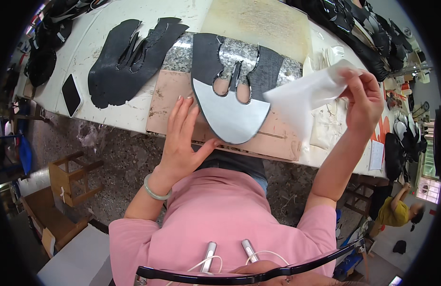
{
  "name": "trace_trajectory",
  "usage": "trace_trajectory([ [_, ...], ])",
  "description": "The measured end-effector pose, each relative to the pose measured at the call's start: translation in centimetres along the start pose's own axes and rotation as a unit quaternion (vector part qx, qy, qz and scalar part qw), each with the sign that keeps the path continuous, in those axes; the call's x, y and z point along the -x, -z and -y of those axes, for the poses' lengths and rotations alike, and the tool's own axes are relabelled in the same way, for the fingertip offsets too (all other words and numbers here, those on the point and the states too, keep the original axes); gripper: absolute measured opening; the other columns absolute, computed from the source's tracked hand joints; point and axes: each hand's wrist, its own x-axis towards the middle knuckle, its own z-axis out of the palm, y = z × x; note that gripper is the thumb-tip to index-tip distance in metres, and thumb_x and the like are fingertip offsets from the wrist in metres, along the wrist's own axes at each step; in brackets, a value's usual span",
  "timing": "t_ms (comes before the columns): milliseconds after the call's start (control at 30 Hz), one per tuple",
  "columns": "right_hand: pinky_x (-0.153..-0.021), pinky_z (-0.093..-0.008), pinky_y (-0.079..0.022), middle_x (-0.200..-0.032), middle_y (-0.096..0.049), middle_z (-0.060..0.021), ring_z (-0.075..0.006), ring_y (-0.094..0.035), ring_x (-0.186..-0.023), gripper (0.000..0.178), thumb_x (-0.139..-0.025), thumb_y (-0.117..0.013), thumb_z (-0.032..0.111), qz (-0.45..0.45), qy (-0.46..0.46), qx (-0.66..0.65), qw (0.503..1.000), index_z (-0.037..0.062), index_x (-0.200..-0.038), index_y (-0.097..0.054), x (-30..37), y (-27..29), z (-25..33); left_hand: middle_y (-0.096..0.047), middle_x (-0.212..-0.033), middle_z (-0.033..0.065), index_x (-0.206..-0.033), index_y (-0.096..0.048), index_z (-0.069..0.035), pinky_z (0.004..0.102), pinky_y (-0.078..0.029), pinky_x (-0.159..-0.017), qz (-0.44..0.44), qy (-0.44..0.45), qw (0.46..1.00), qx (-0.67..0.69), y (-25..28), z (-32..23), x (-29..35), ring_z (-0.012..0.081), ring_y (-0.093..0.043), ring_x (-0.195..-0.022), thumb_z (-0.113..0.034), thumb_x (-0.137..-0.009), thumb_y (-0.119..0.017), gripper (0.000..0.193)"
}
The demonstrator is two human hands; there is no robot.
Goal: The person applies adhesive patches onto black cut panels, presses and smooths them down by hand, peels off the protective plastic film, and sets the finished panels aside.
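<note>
In front of me a black shoe upper (265, 69) lies flat, with two rounded cut-outs in its middle. Its curved near end is covered by a pale blue-white toe piece (232, 117). My left hand (182, 136) rests beside the left edge of that toe piece, fingers spread, the thumb close to its lower rim. Between the thumb and fingers of my right hand (364, 97) is a thin, whitish translucent sheet (304, 97), raised at the right and hanging down. The sheet's left corner reaches the upper's right side; whether it touches cannot be told.
A pinkish-brown board (170, 97) and a speckled stone slab (180, 55) lie under the upper. More black uppers (120, 71) are stacked at the left, near a phone (71, 95). Black pieces (344, 28) pile up at the far right. A wooden stool (75, 178) stands left.
</note>
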Motion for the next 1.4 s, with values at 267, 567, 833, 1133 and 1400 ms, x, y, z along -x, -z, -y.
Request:
trace_trajectory([
  [267, -0.074, -0.0336, -0.057, -0.110, -0.066, -0.0178, -0.0223, -0.067, -0.097, 0.040, -0.088, -0.068, 0.014, -0.112, -0.181, 0.281, 0.936, -0.0037, -0.122, -0.055, -5.4, 15.4, -7.4, -0.056, -0.118, 0.0211, -0.136, -0.038, 0.011, 0.0340, -0.051, -0.084, -0.006, 0.080, 0.985, 0.151, -0.3, 0.3, 0.6, 0.0247, -0.061, -0.099, -0.012, -0.091, -0.058, 0.054],
  [567, -0.113, -0.0466, -0.028, -0.144, -0.045, -0.0163, -0.0308, -0.039, -0.137, 0.062, -0.083, -0.072, 0.029, 0.420, 0.191, 0.336, 0.821, 0.0039, -0.135, -0.050, 8.6, -3.5, -4.1, -0.065, -0.072, 0.0068, -0.095, -0.061, 0.005, 0.0203, -0.039, -0.041, 0.189, 0.456, 0.721, 0.486, -1.5, -4.4, 1.0, 0.0060, -0.051, -0.043, -0.017, -0.095, -0.062, 0.022],
  [833, -0.115, -0.0527, -0.014, -0.153, -0.031, -0.0153, -0.0259, -0.024, -0.144, 0.091, -0.088, -0.033, 0.072, 0.556, 0.281, 0.350, 0.700, -0.0019, -0.142, -0.038, 10.5, -12.6, -8.5, -0.069, -0.086, 0.0079, -0.106, -0.065, 0.004, 0.0176, -0.034, -0.038, 0.276, 0.472, 0.664, 0.509, -3.0, -4.5, 2.1, 0.0081, -0.058, -0.047, -0.019, -0.098, -0.055, 0.026],
  [1133, -0.116, -0.0499, -0.016, -0.150, -0.034, -0.0198, -0.0298, -0.025, -0.144, 0.079, -0.095, -0.031, 0.061, 0.470, 0.247, 0.355, 0.769, -0.0018, -0.142, -0.038, 12.0, -14.9, -8.7, -0.070, -0.092, 0.0114, -0.111, -0.063, 0.005, 0.0167, -0.038, -0.041, 0.202, 0.478, 0.637, 0.570, -2.6, -3.7, 3.0, 0.0080, -0.060, -0.053, -0.019, -0.098, -0.056, 0.028],
  [1400, -0.079, -0.0366, -0.048, -0.100, -0.064, -0.0106, -0.0273, -0.060, -0.092, 0.025, -0.079, -0.069, -0.002, 0.449, 0.115, 0.070, 0.883, 0.0034, -0.103, -0.069, 11.8, -9.9, -4.6, -0.069, -0.088, 0.0094, -0.103, -0.066, 0.004, 0.0173, -0.042, -0.044, 0.183, 0.489, 0.653, 0.548, -2.0, -3.3, 4.5, 0.0082, -0.060, -0.054, -0.021, -0.094, -0.063, 0.027],
])
